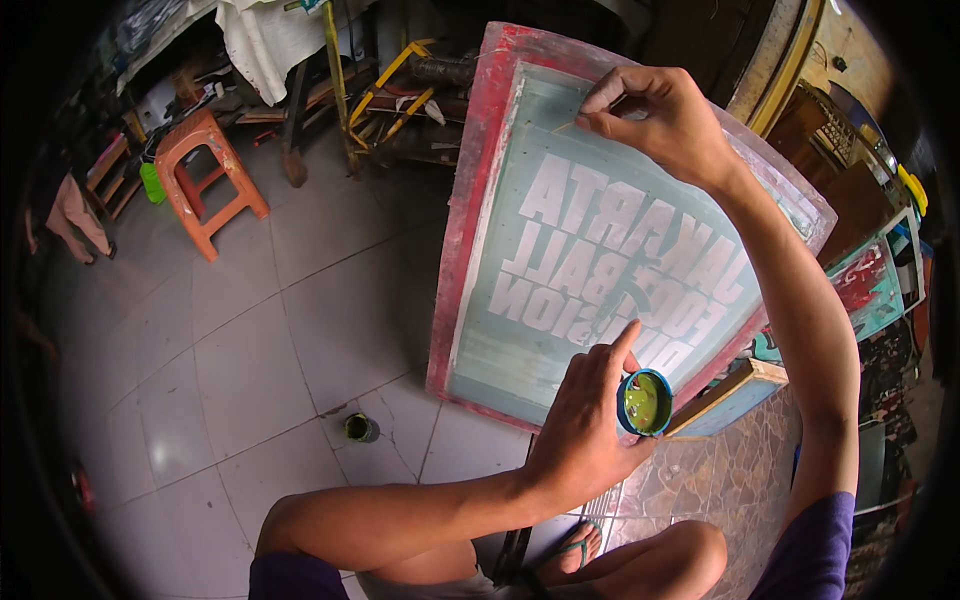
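Note:
A silk-screen printing frame (468, 215) leans in front of me, its wooden border stained red and pink. Pale mirrored lettering shows in its grey-green mesh. My left hand (585, 425) is wrapped round a small blue-rimmed cup (645, 402) of green liquid, held before the frame's lower part. Its index finger points up toward the lettering. Near the frame's top, my right hand (665, 125) is closed in a pinch over the mesh. A thin yellowish stick-like thing (563, 127) shows at its fingertips; the rest of it is hidden.
A small dark cup with green inside (361, 428) stands on the tiled floor (240, 350) left of the frame. An orange plastic stool (210, 175) is farther back. Framed panels (730, 395) lean at the right. Cluttered shelves (410, 100) line the back. My sandalled foot (580, 545) is below.

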`<state>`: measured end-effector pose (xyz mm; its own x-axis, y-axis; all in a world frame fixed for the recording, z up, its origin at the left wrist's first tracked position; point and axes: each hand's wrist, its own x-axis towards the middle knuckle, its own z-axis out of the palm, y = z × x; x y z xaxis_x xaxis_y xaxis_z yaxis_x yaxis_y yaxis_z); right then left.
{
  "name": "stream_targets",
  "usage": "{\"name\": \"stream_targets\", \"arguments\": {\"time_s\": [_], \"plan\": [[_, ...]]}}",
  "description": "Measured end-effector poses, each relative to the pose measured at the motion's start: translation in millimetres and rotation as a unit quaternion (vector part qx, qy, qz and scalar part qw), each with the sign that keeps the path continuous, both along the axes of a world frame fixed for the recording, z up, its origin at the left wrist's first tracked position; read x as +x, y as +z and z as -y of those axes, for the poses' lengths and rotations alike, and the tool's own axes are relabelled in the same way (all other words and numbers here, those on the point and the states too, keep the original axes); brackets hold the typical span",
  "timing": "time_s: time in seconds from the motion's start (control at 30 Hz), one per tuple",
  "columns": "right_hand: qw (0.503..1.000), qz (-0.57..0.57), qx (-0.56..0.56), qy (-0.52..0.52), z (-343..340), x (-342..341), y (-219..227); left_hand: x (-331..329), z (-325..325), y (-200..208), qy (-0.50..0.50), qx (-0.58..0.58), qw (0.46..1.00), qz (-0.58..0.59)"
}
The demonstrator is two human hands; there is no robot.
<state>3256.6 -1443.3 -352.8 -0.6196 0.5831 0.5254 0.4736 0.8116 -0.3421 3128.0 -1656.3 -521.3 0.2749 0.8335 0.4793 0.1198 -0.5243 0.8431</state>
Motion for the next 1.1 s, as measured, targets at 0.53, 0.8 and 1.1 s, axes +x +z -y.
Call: {"name": "stream_targets", "arguments": {"time_s": [0.53, 0.8, 1.1], "plan": [[0.999, 0.041, -0.002, -0.005, -17.2, -12.3, -15.0, -8.7, -2.9, -2.6, 0.002, -0.012, 1.000, 0.005], [0.999, 0.046, 0.005, 0.000, -19.6, -10.7, -17.3, -8.9, -1.9, -2.1, 0.003, -0.017, 1.000, 0.002], [0.998, 0.064, 0.017, -0.013, -19.3, -11.1, -15.5, -10.3, -2.1, -1.0, -0.011, -0.033, 0.999, -0.003]]}}
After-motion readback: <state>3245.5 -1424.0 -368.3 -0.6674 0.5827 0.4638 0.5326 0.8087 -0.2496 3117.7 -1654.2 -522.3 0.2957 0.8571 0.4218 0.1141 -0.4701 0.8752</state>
